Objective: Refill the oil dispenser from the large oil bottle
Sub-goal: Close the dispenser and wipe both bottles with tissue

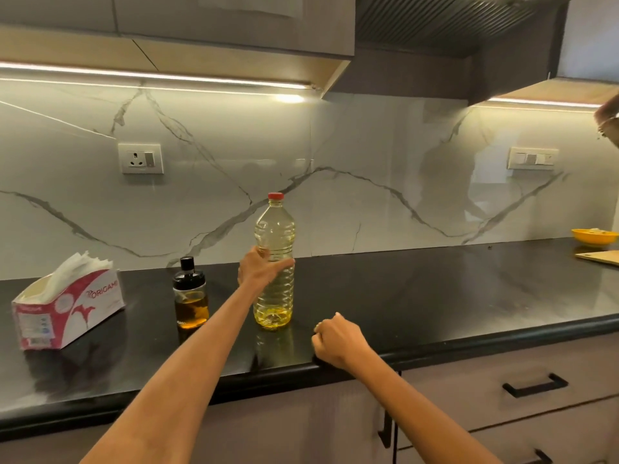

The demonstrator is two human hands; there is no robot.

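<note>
A tall clear plastic oil bottle with a red cap stands upright on the black counter, holding pale yellow oil. My left hand wraps around its middle. Just to its left stands the small glass oil dispenser with a black top, part full of amber oil. My right hand is a loose fist with nothing in it, hovering near the counter's front edge, right of the bottle.
A red and white tissue box sits at the left. At the far right are a yellow bowl and a wooden board. Another person's arm shows at the right edge. Drawers lie below the counter.
</note>
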